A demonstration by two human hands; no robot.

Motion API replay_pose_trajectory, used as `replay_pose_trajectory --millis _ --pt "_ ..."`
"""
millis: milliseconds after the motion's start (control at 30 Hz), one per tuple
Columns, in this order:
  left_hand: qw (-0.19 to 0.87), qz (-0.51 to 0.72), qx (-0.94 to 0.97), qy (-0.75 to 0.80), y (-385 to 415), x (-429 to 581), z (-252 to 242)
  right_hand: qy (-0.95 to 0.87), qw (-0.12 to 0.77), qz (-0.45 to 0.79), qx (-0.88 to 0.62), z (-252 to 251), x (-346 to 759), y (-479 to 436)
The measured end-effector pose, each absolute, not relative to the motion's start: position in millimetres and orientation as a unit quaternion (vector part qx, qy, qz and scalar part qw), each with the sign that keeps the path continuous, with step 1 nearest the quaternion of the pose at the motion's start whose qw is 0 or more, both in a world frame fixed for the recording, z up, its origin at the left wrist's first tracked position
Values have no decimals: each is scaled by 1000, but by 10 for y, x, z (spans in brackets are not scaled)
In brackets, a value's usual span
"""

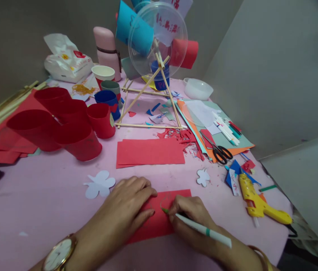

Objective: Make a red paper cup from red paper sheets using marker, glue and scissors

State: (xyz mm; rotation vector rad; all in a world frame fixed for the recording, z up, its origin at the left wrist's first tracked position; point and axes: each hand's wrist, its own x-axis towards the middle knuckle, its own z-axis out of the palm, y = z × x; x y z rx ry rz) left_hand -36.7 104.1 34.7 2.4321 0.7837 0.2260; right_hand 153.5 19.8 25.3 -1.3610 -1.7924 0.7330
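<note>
The left hand lies spread, palm down, on the left part of a red paper strip on the worktop, gripping nothing. The right hand is closed around a green marker, its tip on the strip beside a faint curved line. The two hands are apart, with bare paper between them.

If the left palm eased off, the strip could turn under the marker and skew the line. The right hand might smear wet ink by dragging across it; whether the ink is dry I cannot tell. At ten o'clock from the strip, the larger white flower cutout sits close enough to the left hand that a sideways slide could crease it. The yellow glue gun, between two and three o'clock, might be knocked by a wide swing of the right arm.
</note>
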Motion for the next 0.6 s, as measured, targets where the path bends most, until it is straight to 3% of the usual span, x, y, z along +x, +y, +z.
replay_pose_trajectory --millis 600 --pt "279 88 912 288 1043 -373 326 -661 363 325 -571 217 1570 132"
